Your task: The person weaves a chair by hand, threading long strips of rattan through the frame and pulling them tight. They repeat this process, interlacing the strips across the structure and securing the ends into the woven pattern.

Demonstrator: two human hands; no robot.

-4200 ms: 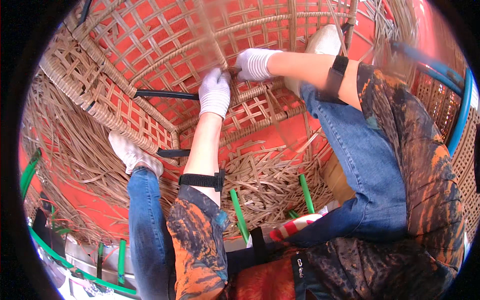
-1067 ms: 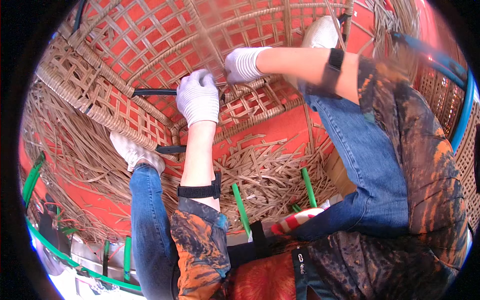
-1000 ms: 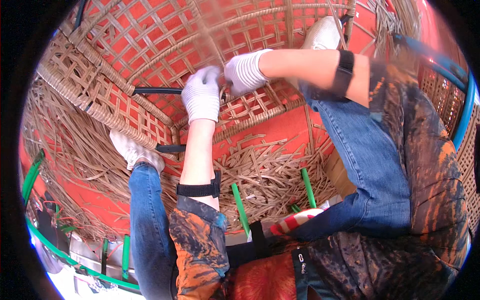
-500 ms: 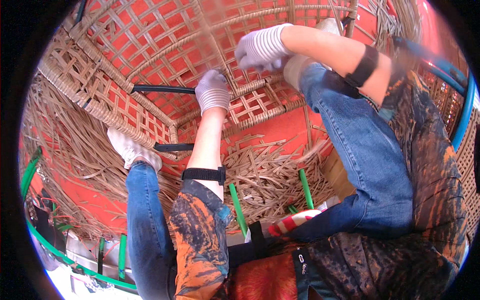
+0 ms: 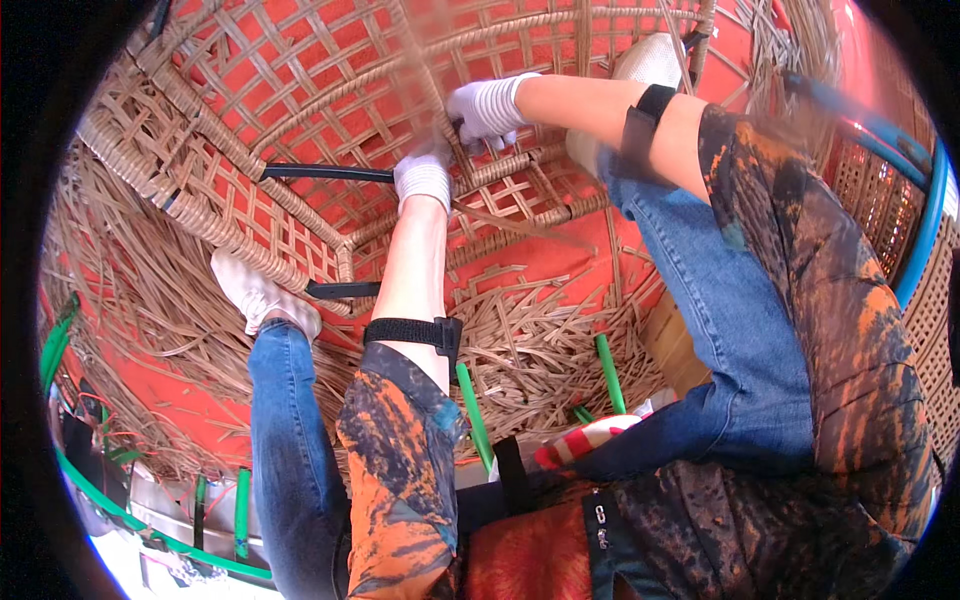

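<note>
- Leftward, at the rim: a green hoop (image 5: 130, 520) low down, and above it a long, untidy heap of brown strips (image 5: 150, 290) on the red floor.
- Next, the woven frame (image 5: 330, 105). It lies over the red floor, filling the upper left and middle, between the person's feet. Wrapping looks finished along the thick left edge (image 5: 200, 222); open lattice spans the inside, and whether those gaps are meant to stay I cannot tell.
- Left shoe (image 5: 265, 295) just beside that edge. Two black bars (image 5: 325, 172) (image 5: 343, 290) jut right from the frame, neither wrapped where they show.
- Left hand (image 5: 424, 178), gloved, at the frame's middle, right by the end of the upper black bar. Fingers blurred and partly hidden; cannot tell whether it grips anything.
- Right hand (image 5: 485, 110), also gloved, a little farther up and right, fingers curled downward over the lattice. Pinching a strip or holding nothing: cannot tell.
- Below the right hand, a short crossbar (image 5: 515, 165), largely bound by the look of it. A loose strip (image 5: 525, 228) trails right from near the left hand, its end free, so this spot seems unfinished.
- Under the frame's near side, short cut strips (image 5: 525, 350), scattered thickly.
- Right shoe (image 5: 650, 62) by the frame's far right corner; a blue pipe (image 5: 925, 235) at the right rim.
</note>
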